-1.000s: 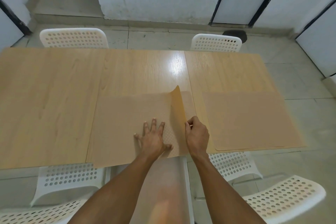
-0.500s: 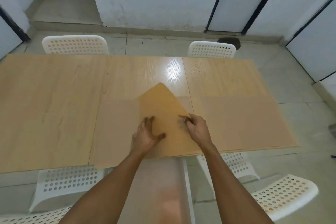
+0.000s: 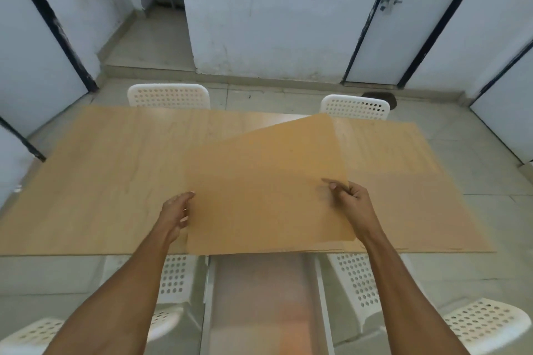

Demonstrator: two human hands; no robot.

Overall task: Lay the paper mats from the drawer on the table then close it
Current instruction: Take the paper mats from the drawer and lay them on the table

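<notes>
A brown paper mat is lifted and tilted above the wooden table, its far corner raised. My right hand pinches the mat's right edge with thumb on top. My left hand holds the mat's left edge, fingers under the sheet. More brown mats lie flat on the table's right part, with thin edges showing under the lifted sheet near the front. Below the table's front edge an open metal drawer sticks out toward me; I see no mats in it.
White perforated chairs stand at the far side and at the near side. Beyond the table are a tiled floor, white walls and a door.
The top mat has gone from one peeled corner to fully lifted off the stack. My left hand left the sheet's surface and took its left edge. The camera tilted up.
</notes>
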